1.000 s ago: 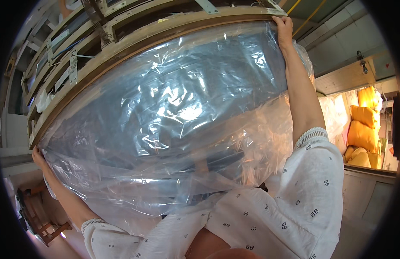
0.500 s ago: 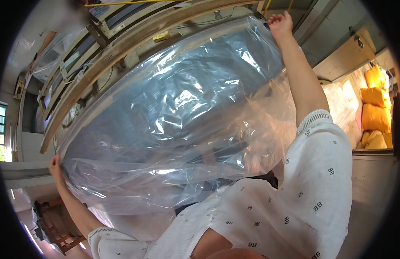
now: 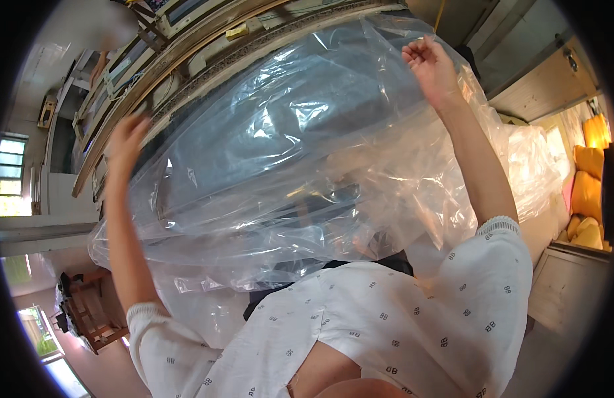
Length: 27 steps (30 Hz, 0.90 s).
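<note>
A large sheet of clear, crinkled plastic film point(image 3: 254, 149) spreads in front of me and sags toward my waist. My left hand point(image 3: 129, 136) is raised over its far left edge, smeared by motion, so its grip cannot be read. The film's left corner hangs well below that hand, beside my forearm. Over the film's right part is my right hand point(image 3: 436, 69), its fingers loosely bent and somewhat apart. Nothing shows between them, and the film lies just beneath.
Beyond the film runs a long frame of rails with a brown front bar point(image 3: 114, 132); a small yellow block point(image 3: 237, 31) rests on it. At the right are a wooden panel point(image 3: 549, 79) and stacked orange bundles point(image 3: 585, 176). Wooden furniture point(image 3: 94, 308) stands at lower left.
My left hand has left the film's left corner and swung up and inward. My right hand has drawn down slightly, its fist loosened. The film's left end has dropped and bunched nearer me.
</note>
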### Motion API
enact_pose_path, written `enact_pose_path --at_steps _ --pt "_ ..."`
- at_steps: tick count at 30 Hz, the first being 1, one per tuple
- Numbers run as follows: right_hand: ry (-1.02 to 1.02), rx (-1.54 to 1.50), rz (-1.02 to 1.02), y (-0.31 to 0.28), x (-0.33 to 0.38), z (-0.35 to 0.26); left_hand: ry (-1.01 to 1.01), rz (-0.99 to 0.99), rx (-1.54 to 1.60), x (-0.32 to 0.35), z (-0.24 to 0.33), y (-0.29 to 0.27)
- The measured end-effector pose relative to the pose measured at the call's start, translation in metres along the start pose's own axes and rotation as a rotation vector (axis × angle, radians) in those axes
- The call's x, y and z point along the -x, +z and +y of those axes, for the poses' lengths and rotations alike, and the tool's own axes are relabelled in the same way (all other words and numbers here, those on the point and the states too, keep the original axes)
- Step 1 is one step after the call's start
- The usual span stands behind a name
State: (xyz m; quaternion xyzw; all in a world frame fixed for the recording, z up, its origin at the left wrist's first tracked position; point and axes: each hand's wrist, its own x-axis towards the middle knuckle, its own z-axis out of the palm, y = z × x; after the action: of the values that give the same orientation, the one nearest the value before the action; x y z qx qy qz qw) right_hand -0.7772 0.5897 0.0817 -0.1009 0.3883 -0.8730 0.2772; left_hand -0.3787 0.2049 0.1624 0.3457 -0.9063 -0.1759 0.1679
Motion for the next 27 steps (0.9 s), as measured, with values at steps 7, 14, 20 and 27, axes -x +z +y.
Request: enact_pose_path --at_steps 7,14,20,27 --pt "-0.122 0.68 -0.213 0.02 -0.027 0.007 0.253 -0.171 0.147 -0.081 0.233 0.18" --pt "-1.265 1.928 0.114 0.024 -0.052 0.018 0.122 -0.211 0.93 -0.02 0.193 0.181" --pt "-1.17 1.912 -0.174 0.034 -0.028 0.038 -0.232 0.101 0.815 0.116 0.076 0.076" --pt "-1.063 1.828 -0.385 0.052 0.033 0.03 -0.604 0.628 0.123 0.32 -0.091 -0.111"
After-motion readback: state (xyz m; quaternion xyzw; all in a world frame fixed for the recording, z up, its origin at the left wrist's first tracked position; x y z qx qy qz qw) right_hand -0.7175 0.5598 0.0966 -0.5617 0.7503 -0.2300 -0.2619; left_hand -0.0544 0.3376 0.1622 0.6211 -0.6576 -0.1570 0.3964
